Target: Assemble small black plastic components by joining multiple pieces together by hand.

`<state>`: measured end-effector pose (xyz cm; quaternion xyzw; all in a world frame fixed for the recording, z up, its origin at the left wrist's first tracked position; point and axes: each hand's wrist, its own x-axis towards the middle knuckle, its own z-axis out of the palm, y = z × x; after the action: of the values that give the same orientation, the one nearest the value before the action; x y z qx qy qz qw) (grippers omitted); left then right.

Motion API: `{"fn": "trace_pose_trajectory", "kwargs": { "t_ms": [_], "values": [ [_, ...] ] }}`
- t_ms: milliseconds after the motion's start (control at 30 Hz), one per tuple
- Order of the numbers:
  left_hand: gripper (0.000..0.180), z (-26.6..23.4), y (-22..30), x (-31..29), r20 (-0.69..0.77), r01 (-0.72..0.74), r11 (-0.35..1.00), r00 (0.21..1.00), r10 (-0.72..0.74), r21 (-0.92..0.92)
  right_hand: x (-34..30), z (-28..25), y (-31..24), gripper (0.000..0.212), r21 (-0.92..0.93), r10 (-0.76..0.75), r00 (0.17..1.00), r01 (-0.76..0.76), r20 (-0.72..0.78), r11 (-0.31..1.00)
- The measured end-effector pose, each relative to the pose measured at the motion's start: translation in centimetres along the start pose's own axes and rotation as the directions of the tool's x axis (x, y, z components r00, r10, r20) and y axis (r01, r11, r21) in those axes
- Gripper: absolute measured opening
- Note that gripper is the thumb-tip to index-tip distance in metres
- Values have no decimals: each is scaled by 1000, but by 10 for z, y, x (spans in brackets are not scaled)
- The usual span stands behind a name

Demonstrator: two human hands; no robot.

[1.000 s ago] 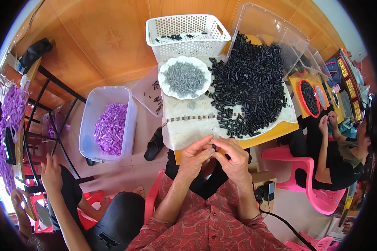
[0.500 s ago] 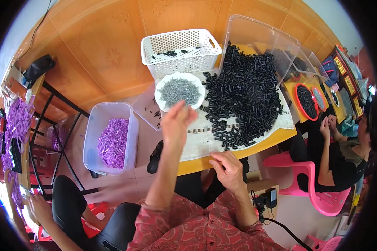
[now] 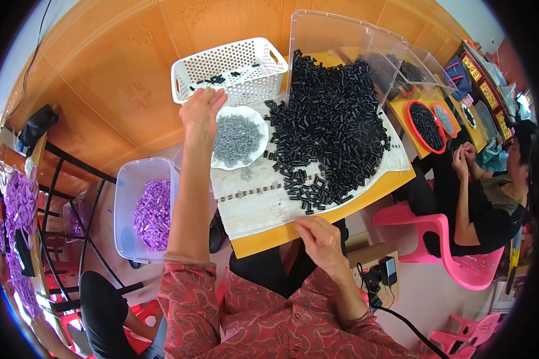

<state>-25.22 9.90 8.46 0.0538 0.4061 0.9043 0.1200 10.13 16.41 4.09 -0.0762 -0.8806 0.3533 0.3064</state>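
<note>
My left hand [image 3: 200,115] is raised at the front wall of a white perforated basket [image 3: 245,90], its fingers stretched out and nothing visible in them. A few small black tube-like pieces [image 3: 217,79] lie inside the basket. Beside the hand, a white scalloped plate [image 3: 259,118] holds a heap of small clear-grey pieces [image 3: 236,139]. My right hand [image 3: 322,240] stays at the table's front edge with curled fingers. Whatever its fingertips hold is too small to make out. Just beyond it spreads a large heap of black pieces [image 3: 335,119].
The heap spills from a clear plastic bin [image 3: 341,30] onto a white cloth [image 3: 251,215]. A translucent tub [image 3: 123,209] of purple pieces stands on the floor at left. A seated co-worker [image 3: 485,197] is at right, near a red tray [image 3: 443,140].
My left hand has moved from the plate's near edge up and left to the basket's front. The right hand remains at the table edge. The whole view has shifted and turned slightly.
</note>
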Motion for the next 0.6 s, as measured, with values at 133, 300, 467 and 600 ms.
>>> {"fn": "trace_pose_trajectory", "kwargs": {
  "t_ms": [133, 300, 467, 600],
  "values": [
    [26, -6, -7, -65, 35, 67, 997, 997, -65, -47, 16, -6, 20, 11, -85, 61, 991, -71, -118, 994],
    [24, -19, -10, -155, -2, 185, 983, 983, -185, -14, 45, 1, 38, 14, -184, 87, 979, -121, -182, 976],
    [22, -35, -31, -212, -35, 269, 963, 962, -269, -22, 70, 7, 47, 16, -400, 98, 986, -145, -135, 905],
    [21, -44, -43, -239, 16, 340, 940, 940, -340, 1, 82, 13, 53, 18, -453, 93, 996, -85, -5, 887]
  ]
}}
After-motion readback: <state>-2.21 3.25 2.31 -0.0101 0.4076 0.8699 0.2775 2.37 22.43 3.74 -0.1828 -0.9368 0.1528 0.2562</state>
